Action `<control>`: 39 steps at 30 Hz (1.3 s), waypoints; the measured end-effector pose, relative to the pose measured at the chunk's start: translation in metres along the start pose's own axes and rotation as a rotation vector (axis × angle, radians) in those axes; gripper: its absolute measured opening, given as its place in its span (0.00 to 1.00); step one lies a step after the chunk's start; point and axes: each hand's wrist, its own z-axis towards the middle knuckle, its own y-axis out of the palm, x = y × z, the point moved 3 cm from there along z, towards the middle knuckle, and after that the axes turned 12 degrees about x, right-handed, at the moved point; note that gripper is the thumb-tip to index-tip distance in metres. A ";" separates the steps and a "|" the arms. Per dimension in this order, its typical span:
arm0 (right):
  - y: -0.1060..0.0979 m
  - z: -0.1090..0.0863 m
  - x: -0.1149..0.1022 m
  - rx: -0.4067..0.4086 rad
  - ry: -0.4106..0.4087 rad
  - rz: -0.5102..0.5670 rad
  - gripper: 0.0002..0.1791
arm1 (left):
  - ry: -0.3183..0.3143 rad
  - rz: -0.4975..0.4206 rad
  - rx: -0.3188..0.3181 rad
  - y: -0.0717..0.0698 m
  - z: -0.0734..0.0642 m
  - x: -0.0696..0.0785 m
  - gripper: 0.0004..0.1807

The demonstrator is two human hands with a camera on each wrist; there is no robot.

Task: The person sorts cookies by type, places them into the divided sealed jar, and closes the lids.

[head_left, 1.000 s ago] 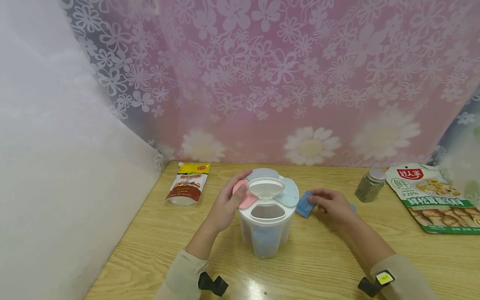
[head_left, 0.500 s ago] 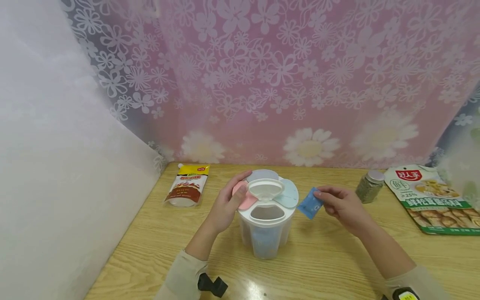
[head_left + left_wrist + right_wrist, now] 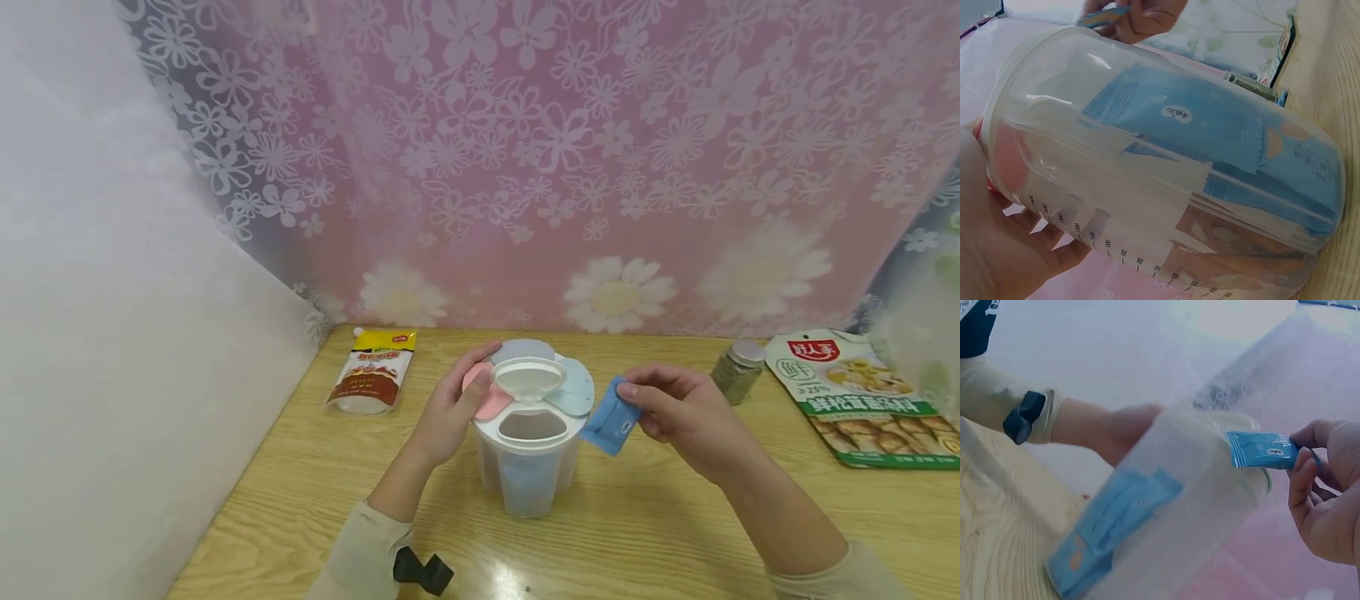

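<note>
A clear compartmented storage container (image 3: pixel 528 483) stands upright on the table, its white top carrying pink, grey and pale blue lids. The front white lid (image 3: pixel 531 380) is flipped up over an oval opening (image 3: pixel 532 426). My left hand (image 3: pixel 450 412) grips the container's left rim, thumb on the pink lid (image 3: pixel 492 402). Between thumb and fingers, my right hand (image 3: pixel 686 417) pinches a small blue sachet (image 3: pixel 613 419), just right of the rim. Inside the container, the left wrist view shows several blue sachets (image 3: pixel 1175 115) in one compartment and brown packets (image 3: pixel 1235 262) in another.
At the back left lies a yellow, white and brown spouted pouch (image 3: pixel 375 371). A glass jar of dried herbs (image 3: pixel 738 372) stands at the back right, beside a large green and white mushroom-picture packet (image 3: pixel 862 400). A flowered curtain (image 3: pixel 525 167) hangs behind the wooden table (image 3: pixel 300 517).
My right hand has lifted the blue sachet off the table at the right and brought it up beside the container's rim. My left hand has kept its grip on the container.
</note>
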 end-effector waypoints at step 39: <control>0.047 0.007 -0.015 -0.128 -0.246 -0.040 0.15 | 0.013 0.028 0.017 0.001 0.001 -0.001 0.27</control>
